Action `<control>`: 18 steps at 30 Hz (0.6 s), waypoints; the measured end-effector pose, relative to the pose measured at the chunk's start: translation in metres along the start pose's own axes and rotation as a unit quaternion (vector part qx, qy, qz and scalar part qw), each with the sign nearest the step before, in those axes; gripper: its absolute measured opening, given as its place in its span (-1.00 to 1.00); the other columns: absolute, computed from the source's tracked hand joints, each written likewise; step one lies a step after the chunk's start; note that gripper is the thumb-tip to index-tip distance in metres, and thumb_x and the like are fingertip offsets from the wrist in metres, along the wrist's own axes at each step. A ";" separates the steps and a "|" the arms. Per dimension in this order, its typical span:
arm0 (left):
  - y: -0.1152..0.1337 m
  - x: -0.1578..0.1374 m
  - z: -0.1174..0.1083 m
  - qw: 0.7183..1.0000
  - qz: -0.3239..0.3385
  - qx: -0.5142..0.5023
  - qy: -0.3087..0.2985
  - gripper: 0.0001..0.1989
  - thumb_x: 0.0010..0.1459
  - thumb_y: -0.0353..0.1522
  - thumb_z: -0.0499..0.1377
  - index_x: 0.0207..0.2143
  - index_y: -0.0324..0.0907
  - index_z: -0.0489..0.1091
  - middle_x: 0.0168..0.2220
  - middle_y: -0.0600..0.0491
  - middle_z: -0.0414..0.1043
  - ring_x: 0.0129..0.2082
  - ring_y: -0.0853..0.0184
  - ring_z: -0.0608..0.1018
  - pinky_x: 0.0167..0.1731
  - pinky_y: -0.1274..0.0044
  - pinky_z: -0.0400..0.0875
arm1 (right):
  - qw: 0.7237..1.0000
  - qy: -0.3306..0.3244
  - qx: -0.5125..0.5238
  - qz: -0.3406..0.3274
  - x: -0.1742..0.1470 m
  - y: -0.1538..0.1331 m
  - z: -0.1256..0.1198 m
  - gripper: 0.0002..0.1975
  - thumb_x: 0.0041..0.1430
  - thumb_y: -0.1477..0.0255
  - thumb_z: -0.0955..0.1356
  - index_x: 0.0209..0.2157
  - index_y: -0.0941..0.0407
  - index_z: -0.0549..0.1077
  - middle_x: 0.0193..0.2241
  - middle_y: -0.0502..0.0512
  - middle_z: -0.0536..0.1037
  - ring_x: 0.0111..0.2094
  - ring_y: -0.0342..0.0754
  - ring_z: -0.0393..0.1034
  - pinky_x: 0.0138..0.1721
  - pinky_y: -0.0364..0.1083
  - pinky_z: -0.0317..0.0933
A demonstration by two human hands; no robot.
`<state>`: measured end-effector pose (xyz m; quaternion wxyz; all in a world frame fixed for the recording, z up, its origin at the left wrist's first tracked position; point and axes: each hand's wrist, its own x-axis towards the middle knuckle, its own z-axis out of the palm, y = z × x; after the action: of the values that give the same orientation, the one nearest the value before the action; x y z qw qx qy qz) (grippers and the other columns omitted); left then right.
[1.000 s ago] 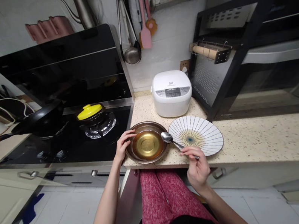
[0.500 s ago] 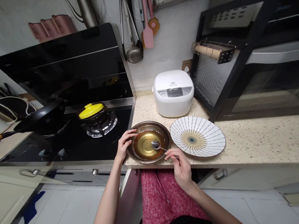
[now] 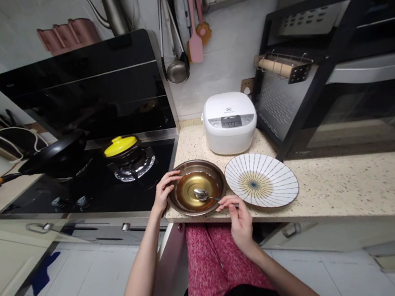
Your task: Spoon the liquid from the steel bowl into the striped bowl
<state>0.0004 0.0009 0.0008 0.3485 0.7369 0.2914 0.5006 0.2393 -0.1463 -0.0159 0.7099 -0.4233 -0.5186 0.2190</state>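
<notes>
A round metal bowl (image 3: pixel 178 205) with clear amber liquid (image 3: pixel 188 185) in it stands at the counter's front edge, left of the plate. My left hand (image 3: pixel 164 190) grips its left rim, fingers reaching over the inner side. Between the thumb and fingers of my right hand (image 3: pixel 239 219) is the handle of a metal spoon (image 3: pixel 201 194), held at the bowl's front right. The spoon's head is over or in the liquid near the middle; its exact depth I cannot tell. A large white plate (image 3: pixel 278 180) with dark radiating lines lies just right of the bowl.
Behind the bowl and plate stands a white rice cooker (image 3: pixel 230 124). On the black stove (image 3: pixel 103 196) to the left are a yellow-lidded pot (image 3: pixel 120 145) and a wok (image 3: pixel 56 154). A dark rack (image 3: pixel 275 99) is at the right. Utensils, including a ladle (image 3: pixel 177 71), hang on the wall.
The spoon's head has shifted slightly left and toward me in the bowl, its angle changed. My right hand has turned a little; my left hand stays at the rim.
</notes>
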 end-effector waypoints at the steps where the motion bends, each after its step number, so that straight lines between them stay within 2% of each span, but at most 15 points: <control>1: 0.000 0.000 0.000 1.000 0.000 0.001 0.000 -0.66 0.23 -0.28 0.14 -0.08 -0.12 0.65 0.14 -0.11 0.53 0.19 -0.04 0.48 0.29 0.09 0.23 | 1.000 0.004 0.007 0.004 0.000 0.000 0.000 -0.77 0.48 0.36 0.21 -0.25 0.07 0.44 -0.32 0.04 0.54 -0.35 -0.08 0.50 -0.26 -0.04 0.43; 10: 0.001 0.000 0.000 1.000 0.003 0.001 -0.001 -0.66 0.24 -0.30 0.13 -0.07 -0.14 0.65 0.15 -0.12 0.52 0.19 -0.04 0.48 0.29 0.09 0.23 | 0.999 0.043 0.027 -0.016 0.007 -0.012 -0.009 -0.78 0.48 0.39 0.23 -0.27 0.07 0.43 -0.29 0.02 0.52 -0.34 -0.12 0.52 -0.26 -0.08 0.44; 18: 0.001 0.000 0.000 1.000 -0.003 -0.003 0.001 -0.66 0.22 -0.33 0.12 -0.07 -0.14 0.65 0.14 -0.12 0.52 0.19 -0.04 0.47 0.29 0.09 0.22 | 0.993 0.116 0.013 -0.022 0.022 -0.019 -0.031 -0.80 0.45 0.35 0.27 -0.27 0.09 0.45 -0.29 0.06 0.52 -0.33 -0.08 0.50 -0.24 -0.02 0.47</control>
<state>0.0004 0.0001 0.0010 0.3519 0.7346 0.2924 0.5010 0.2733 -0.1517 0.0083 0.7749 -0.4255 -0.4393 0.1595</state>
